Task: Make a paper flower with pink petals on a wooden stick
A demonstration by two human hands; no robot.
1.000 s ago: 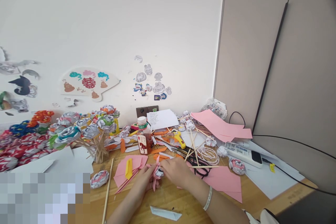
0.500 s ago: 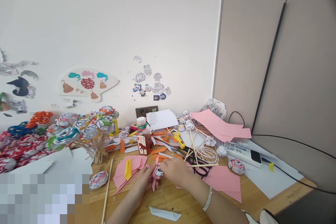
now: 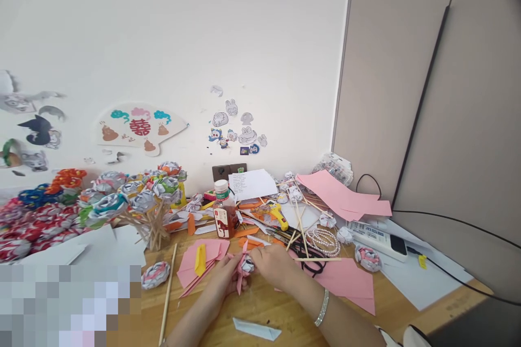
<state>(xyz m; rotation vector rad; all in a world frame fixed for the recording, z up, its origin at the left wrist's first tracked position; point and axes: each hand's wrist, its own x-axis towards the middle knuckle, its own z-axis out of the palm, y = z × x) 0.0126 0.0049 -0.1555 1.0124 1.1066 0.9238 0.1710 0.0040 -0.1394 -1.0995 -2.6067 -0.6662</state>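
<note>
A small pink-and-white paper flower [image 3: 245, 267] is held between my two hands over the front middle of the table. My left hand [image 3: 225, 272] grips it from the left, with pink strips sticking out above and below the fingers. The bent fingers of my right hand [image 3: 268, 263] press on its upper right side; the fingertips are partly hidden. Left of my left hand lies a stack of pink paper sheets [image 3: 191, 265] with a folded yellow strip [image 3: 200, 260] on top. A folded pale blue strip [image 3: 256, 329] lies on the table in front of my wrists.
A drink bottle [image 3: 223, 211] stands behind my hands. To the right are a yellow glue gun [image 3: 279, 217], black-handled scissors [image 3: 313, 267], wooden sticks [image 3: 300, 227], bead strings [image 3: 323, 241] and a power strip [image 3: 378, 241]. Bunched paper flowers [image 3: 109, 203] fill the left. A long stick [image 3: 167, 293] lies nearby.
The whole view has shifted slightly, so things appear a little further right. Both hands stay on the paper flower, and their grip looks nearly the same.
</note>
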